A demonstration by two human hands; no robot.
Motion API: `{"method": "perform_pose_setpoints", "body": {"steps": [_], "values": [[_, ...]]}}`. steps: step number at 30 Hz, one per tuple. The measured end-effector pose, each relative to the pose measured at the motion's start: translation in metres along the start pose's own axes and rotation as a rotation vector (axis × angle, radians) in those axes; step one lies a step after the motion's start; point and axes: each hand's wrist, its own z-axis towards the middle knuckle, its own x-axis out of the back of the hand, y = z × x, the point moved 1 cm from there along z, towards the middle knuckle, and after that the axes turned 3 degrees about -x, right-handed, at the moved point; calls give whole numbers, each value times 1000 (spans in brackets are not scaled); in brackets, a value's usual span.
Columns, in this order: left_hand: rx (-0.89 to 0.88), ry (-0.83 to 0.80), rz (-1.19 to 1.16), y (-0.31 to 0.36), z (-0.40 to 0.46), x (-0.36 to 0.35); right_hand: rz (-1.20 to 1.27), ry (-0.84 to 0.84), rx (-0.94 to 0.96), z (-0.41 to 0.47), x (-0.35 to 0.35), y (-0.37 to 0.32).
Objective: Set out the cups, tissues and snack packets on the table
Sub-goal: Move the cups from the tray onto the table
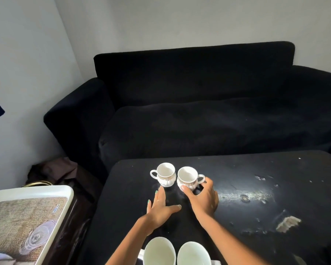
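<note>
Cups step: my right hand (pixel 203 197) pinches the right far cup (pixel 187 179) on the table (pixel 256 188); left hand (pixel 161 205) flat, fingers spread, empty. Next: release, then place 2 near cups (pixel 159 251).

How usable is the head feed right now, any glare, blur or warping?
Head view: window-like glare streaks the black table right of the right hand; the black sofa is underexposed, nearly detailless; wide-angle bending curves the edges; the two far cups stay sharp, the near cups are cropped.
</note>
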Motion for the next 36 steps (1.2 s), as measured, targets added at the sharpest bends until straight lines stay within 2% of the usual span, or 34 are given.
{"method": "perform_pose_setpoints", "body": {"steps": [6,18,26,36], "values": [[4,57,17,-1,12,-10,-9,30,1,6,-10,-1],[49,30,-47,3,9,-6,-28,18,-23,12,-15,-6],[72,15,-204,-5,4,5,-30,-112,-98,13,-1,3],[31,233,-487,-57,-61,23,-148,-298,-10,-25,49,24]]}}
